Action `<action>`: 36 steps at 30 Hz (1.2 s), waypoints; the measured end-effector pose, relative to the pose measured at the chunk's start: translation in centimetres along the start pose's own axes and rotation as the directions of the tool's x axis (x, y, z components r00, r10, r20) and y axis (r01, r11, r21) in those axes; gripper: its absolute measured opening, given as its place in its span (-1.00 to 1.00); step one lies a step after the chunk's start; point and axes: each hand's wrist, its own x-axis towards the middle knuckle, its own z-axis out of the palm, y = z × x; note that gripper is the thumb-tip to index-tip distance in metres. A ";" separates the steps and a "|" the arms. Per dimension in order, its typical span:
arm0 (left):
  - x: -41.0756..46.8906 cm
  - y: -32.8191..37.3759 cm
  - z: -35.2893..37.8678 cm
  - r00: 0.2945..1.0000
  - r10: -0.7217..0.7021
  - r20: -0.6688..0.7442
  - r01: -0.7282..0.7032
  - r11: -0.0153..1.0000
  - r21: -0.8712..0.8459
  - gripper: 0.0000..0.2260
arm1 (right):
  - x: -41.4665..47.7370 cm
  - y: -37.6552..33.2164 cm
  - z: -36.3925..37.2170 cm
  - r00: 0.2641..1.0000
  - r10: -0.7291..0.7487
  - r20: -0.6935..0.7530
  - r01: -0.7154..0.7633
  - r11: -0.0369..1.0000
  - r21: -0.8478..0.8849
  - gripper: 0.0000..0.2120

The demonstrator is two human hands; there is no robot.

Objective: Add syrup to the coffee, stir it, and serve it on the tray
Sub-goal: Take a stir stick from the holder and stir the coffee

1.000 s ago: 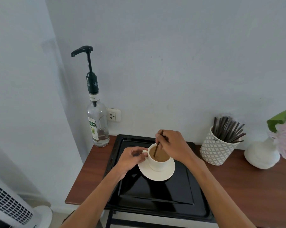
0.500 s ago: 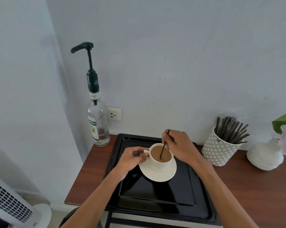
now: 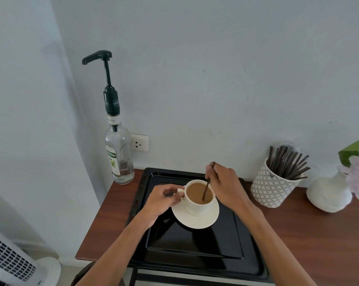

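On the black tray [image 3: 244,244], my left hand [image 3: 162,200] is pinching the handle of the white cup [image 3: 198,205], which is sitting on its saucer [image 3: 195,220]. My right hand [image 3: 226,184] is gripping a dark stirrer [image 3: 206,189], its lower end dipping into the coffee. The syrup bottle [image 3: 118,153] is standing left of the tray.

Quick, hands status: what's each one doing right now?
Left hand: closed on the cup handle, steadying it.
Right hand: closed on the stir stick, its tip in the coffee.
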 end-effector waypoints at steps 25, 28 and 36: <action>0.1 0.2 -0.3 1.000 -0.011 0.019 0.010 0.999 0.046 -0.86 | -0.2 -0.3 1.3 0.990 -0.010 -0.138 -0.005 0.994 -0.109 -0.72; 0.1 0.1 -0.3 1.000 -0.010 0.017 0.010 0.999 0.032 -0.87 | -1.1 0.8 0.4 0.983 0.015 -0.184 -0.039 0.991 -0.128 -0.71; 0.0 0.1 -0.3 1.000 -0.022 0.018 0.021 0.999 0.023 -0.86 | -1.1 -0.8 1.9 0.989 0.020 -0.147 -0.007 0.996 0.094 -0.73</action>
